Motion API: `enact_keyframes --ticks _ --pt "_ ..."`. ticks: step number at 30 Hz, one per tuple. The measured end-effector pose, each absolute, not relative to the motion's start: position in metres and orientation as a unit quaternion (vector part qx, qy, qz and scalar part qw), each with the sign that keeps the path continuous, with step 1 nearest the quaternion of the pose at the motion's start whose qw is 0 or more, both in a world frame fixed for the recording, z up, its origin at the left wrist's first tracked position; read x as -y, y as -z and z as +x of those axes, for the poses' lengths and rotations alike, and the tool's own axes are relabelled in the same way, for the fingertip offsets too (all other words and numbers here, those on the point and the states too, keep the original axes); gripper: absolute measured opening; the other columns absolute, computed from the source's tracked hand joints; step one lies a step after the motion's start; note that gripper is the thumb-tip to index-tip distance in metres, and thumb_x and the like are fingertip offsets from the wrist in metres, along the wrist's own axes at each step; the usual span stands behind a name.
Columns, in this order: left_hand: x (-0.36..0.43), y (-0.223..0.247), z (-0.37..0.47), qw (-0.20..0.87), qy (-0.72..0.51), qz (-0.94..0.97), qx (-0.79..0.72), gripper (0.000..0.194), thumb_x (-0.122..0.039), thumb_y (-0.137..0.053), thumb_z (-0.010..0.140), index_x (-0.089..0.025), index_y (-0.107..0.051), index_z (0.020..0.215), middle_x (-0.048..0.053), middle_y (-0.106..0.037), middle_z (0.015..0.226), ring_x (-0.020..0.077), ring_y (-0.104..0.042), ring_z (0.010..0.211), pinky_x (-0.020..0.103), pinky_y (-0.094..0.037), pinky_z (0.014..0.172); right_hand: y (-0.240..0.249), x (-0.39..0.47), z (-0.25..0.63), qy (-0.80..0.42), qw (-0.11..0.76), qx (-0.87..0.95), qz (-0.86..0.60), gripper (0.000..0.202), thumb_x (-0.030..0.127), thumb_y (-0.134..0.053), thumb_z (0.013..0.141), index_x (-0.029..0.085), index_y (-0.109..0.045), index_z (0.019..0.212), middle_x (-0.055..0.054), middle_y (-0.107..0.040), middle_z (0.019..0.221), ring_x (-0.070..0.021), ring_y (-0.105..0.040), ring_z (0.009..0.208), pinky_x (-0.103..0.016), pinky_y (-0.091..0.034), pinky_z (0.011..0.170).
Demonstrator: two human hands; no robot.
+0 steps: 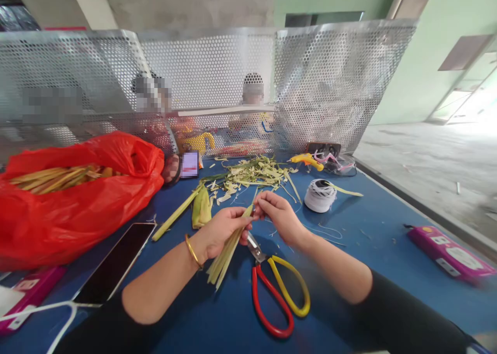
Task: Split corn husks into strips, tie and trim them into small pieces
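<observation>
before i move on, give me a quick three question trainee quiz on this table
1. True or false: the left hand holds the strips.
2. Which lies to the left of the left hand: a) spool, b) goggles, c) bag?
3. Fill in: the scissors have one red handle and one ___ handle.

Key: 1. true; 2. c; 3. yellow.

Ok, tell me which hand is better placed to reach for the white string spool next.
Probably the right hand: the white string spool sits just beyond it on its own side, while the left hand is farther off and grips the pale strips.
</observation>
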State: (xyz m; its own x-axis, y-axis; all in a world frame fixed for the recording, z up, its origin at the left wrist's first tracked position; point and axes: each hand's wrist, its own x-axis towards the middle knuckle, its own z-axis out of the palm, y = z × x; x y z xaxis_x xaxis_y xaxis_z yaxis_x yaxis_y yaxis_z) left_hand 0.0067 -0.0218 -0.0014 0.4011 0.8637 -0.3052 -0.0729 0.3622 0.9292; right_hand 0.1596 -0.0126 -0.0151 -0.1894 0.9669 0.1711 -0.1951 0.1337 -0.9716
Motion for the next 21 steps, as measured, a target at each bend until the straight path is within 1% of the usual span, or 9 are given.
enact_keyframes --ticks 3,6,9,11,15,18,21 --pt "0.014 -0.006 0.01 0.673 -0.364 0.45 -0.46 0.019 -0.024 -0.074 0.061 -0.014 -0.063 0.072 -0.004 -0.053 0.055 0.0035 -0.039 0.039 0.019 -0.026 0.039 0.009 0.011 0.166 -0.55 0.551 0.523 -0.346 0.025 0.041 -0.066 0.073 0.017 -0.056 0.075 0.004 -0.059 0.059 -0.0107 -0.057 0.057 -0.025 -0.04 0.058" --pt "0.008 -0.011 0.01 0.665 -0.397 0.444 -0.452 0.023 -0.022 -0.072 0.058 -0.013 -0.066 0.078 -0.005 -0.049 0.054 0.0025 -0.035 0.04 0.018 -0.018 0.038 0.007 0.01 0.168 -0.55 0.565 0.514 -0.338 0.029 0.043 -0.069 0.071 0.018 -0.057 0.075 0.004 -0.058 0.062 -0.0107 -0.058 0.058 -0.025 -0.043 0.06" --pt "0.004 -0.011 0.009 0.669 -0.416 0.442 -0.429 0.029 -0.028 -0.075 0.054 -0.012 -0.066 0.076 -0.008 -0.043 0.051 0.0014 -0.029 0.039 0.019 -0.013 0.039 0.011 0.009 0.166 -0.551 0.559 0.52 -0.337 0.033 0.048 -0.07 0.07 0.018 -0.057 0.075 0.004 -0.058 0.063 -0.0116 -0.06 0.059 -0.027 -0.047 0.064" --pt "0.002 -0.009 0.009 0.672 -0.419 0.435 -0.428 0.034 -0.034 -0.079 0.05 -0.012 -0.063 0.07 -0.009 -0.038 0.048 0.0011 -0.025 0.039 0.019 -0.01 0.04 0.015 0.009 0.162 -0.546 0.544 0.539 -0.34 0.034 0.05 -0.068 0.071 0.018 -0.056 0.074 0.004 -0.059 0.063 -0.0123 -0.061 0.061 -0.029 -0.049 0.065" --pt "0.0 0.0 0.011 0.661 -0.431 0.412 -0.456 0.044 -0.042 -0.083 0.042 -0.016 -0.051 0.058 -0.012 -0.028 0.04 0.0008 -0.017 0.037 0.022 -0.006 0.04 0.022 0.011 0.157 -0.514 0.505 0.599 -0.348 0.029 0.047 -0.063 0.078 0.019 -0.055 0.074 0.002 -0.061 0.064 -0.0128 -0.061 0.064 -0.029 -0.05 0.067" --pt "0.001 0.004 0.011 0.651 -0.439 0.41 -0.465 0.044 -0.043 -0.083 0.041 -0.017 -0.051 0.057 -0.013 -0.028 0.039 0.0009 -0.017 0.037 0.022 -0.006 0.041 0.025 0.013 0.155 -0.492 0.484 0.632 -0.351 0.024 0.042 -0.059 0.081 0.019 -0.054 0.075 0.001 -0.061 0.066 -0.0137 -0.062 0.068 -0.029 -0.049 0.068" --pt "0.003 0.002 0.009 0.643 -0.44 0.414 -0.47 0.039 -0.039 -0.081 0.045 -0.017 -0.051 0.057 -0.012 -0.028 0.038 0.0014 -0.017 0.037 0.023 -0.007 0.041 0.024 0.014 0.155 -0.467 0.477 0.655 -0.354 0.02 0.038 -0.054 0.083 0.019 -0.052 0.076 0.001 -0.061 0.07 -0.0141 -0.063 0.071 -0.029 -0.048 0.068"
